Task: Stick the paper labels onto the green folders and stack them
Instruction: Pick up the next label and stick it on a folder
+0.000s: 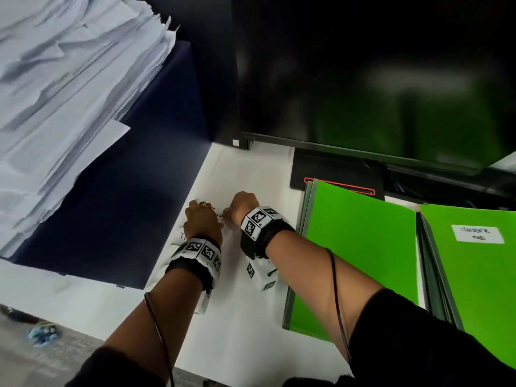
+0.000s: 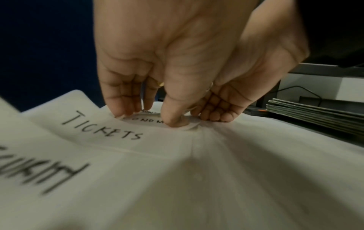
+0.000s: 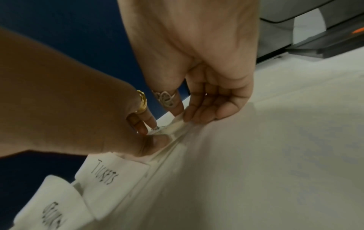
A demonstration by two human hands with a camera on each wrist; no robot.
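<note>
A white sheet (image 1: 251, 317) lies in front of me with handwritten paper labels along its left edge. My left hand (image 2: 151, 118) pinches one small label (image 3: 169, 127) between thumb and fingertips. My right hand (image 3: 184, 116) pinches the far end of the same strip, which is lifted off the sheet. Beside it lie a label reading TICKETS (image 2: 102, 126) and another one (image 2: 39, 175), curling up. In the head view the left hand (image 1: 205, 219) and right hand (image 1: 241, 203) nearly touch. A plain green folder (image 1: 363, 247) tops a pile to the right. Further right, a folder (image 1: 474, 289) bears a label (image 1: 479, 234).
A tall heap of loose white papers (image 1: 69, 93) sits on a dark blue box (image 1: 139, 191) at the left. A black monitor (image 1: 363, 65) and its stand base (image 1: 335, 171) fill the back. The white table's front edge (image 1: 83, 322) runs below my arms.
</note>
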